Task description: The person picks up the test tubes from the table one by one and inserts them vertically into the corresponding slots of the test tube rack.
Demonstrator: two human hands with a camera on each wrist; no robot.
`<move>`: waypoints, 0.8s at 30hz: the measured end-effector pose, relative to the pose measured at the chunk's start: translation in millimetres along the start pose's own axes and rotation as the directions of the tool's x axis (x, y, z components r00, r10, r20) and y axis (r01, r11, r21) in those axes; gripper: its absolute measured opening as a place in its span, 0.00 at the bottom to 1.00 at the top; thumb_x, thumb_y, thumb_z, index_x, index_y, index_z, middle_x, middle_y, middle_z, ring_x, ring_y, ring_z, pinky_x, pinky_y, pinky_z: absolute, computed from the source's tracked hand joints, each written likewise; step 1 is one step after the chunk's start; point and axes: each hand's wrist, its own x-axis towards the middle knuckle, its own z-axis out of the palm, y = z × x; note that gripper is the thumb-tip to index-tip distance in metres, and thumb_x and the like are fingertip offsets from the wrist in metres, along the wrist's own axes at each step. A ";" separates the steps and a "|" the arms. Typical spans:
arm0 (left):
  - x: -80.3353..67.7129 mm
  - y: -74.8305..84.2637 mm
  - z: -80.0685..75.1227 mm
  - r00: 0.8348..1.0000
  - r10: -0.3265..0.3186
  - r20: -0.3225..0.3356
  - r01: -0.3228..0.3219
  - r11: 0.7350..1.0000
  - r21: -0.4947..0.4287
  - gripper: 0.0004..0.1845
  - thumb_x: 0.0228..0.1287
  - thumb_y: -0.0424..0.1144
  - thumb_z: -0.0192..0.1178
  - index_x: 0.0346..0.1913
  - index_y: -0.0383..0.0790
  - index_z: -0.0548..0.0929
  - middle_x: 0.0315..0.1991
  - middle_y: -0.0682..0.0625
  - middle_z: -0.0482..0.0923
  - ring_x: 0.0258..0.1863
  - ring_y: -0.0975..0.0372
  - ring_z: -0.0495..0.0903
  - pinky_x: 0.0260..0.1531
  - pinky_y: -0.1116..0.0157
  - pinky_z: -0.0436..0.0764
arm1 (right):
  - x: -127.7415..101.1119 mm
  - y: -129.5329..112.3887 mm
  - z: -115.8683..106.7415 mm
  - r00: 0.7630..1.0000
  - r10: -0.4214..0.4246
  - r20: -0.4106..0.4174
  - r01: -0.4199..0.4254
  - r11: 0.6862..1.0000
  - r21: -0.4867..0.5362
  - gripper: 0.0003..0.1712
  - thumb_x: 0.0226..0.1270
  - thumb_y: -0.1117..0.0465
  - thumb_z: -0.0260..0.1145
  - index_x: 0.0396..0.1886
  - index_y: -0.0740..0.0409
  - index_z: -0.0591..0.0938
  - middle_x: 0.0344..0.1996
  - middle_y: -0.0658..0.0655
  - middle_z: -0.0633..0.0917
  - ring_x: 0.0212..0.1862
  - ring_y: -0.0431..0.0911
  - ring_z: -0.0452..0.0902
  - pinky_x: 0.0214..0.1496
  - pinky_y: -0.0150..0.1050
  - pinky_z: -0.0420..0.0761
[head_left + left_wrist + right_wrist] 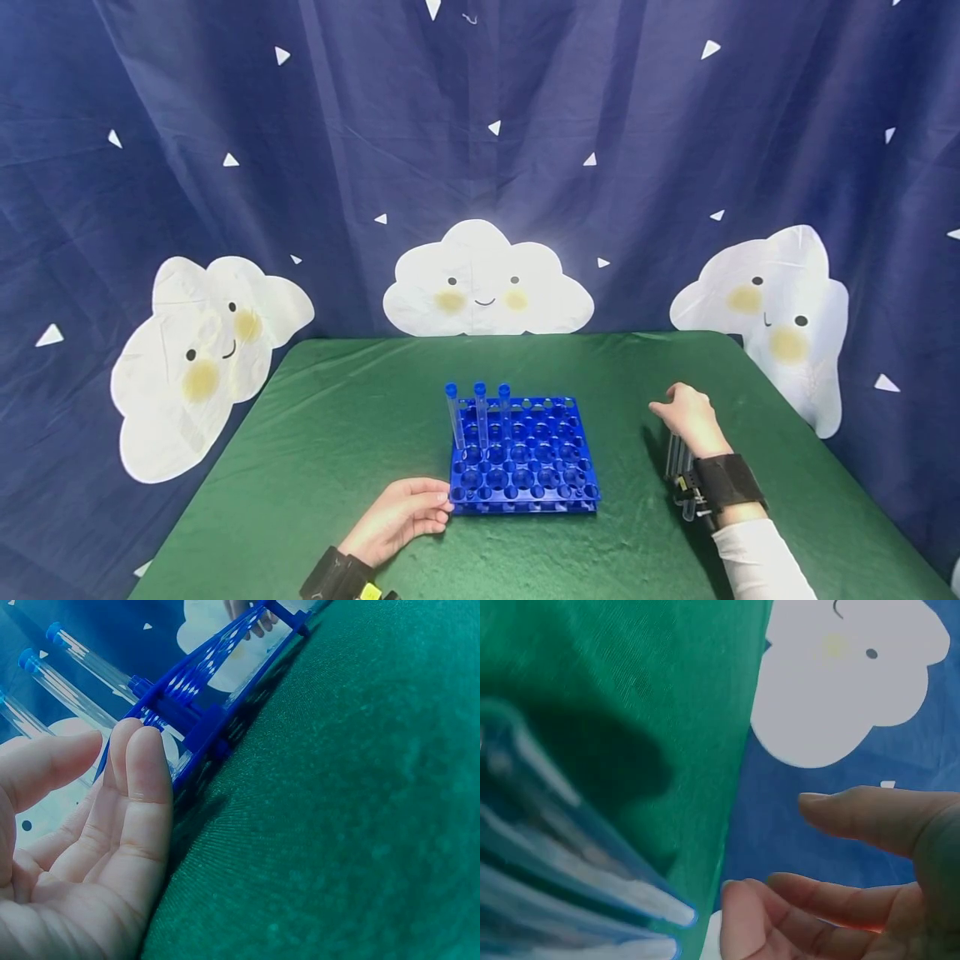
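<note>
Rack (525,454) corner touched by straight left fingers (146,761); right fingers (832,896) relaxed.

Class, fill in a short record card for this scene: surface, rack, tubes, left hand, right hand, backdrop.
surface: green table
rack: blue rack, mid-table
tubes: three capped tubes standing in the far left holes; loose tubes lie under the right wrist
left hand: left hand, fingers straight, touching the rack's near left corner
right hand: right hand, relaxed above the table, holding nothing
backdrop: navy curtain with clouds
</note>
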 end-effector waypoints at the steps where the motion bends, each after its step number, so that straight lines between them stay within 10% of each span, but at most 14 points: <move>1: -0.1 0.1 0.1 1.000 0.001 0.000 -0.001 1.000 0.000 0.14 0.66 0.33 0.58 0.53 0.30 0.77 0.36 0.51 0.85 0.32 0.65 0.84 0.40 0.68 0.86 | 0.2 1.2 -0.8 1.000 0.000 0.004 0.000 1.000 -0.012 0.30 0.66 0.56 0.60 0.54 0.81 0.71 0.41 0.76 0.80 0.30 0.54 0.81 0.35 0.49 0.82; 11: 0.0 0.8 0.3 1.000 -0.003 0.011 0.003 1.000 -0.004 0.13 0.67 0.34 0.59 0.51 0.32 0.78 0.34 0.52 0.85 0.32 0.65 0.84 0.39 0.68 0.86 | 0.5 10.8 0.2 1.000 0.015 0.011 -0.014 0.999 -0.036 0.14 0.61 0.60 0.61 0.18 0.61 0.73 0.10 0.53 0.74 0.16 0.46 0.73 0.20 0.38 0.73; 24: -0.1 0.9 0.2 1.000 0.000 0.012 0.000 1.000 -0.010 0.13 0.67 0.33 0.58 0.52 0.32 0.78 0.35 0.51 0.85 0.32 0.66 0.84 0.39 0.69 0.86 | 11.4 21.9 3.8 0.997 0.051 0.052 -0.049 0.998 -0.029 0.14 0.57 0.63 0.60 0.16 0.57 0.67 0.16 0.57 0.74 0.17 0.47 0.76 0.20 0.39 0.80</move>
